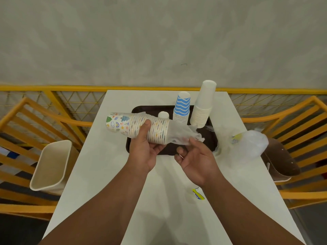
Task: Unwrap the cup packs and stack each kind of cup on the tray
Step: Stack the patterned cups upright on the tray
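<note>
My left hand grips a stack of patterned cups, held sideways above the left edge of the dark tray. A clear plastic wrapper trails off the stack's right end, and my right hand pinches its loose end. On the tray stand a blue-and-white wavy cup stack, a taller plain white cup stack and a short white cup, mostly hidden behind the patterned stack.
Crumpled clear wrappers lie on the white table right of the tray. A small yellow-blue label scrap lies near my right forearm. A cream bin sits on the left chair, a brown box on the right chair.
</note>
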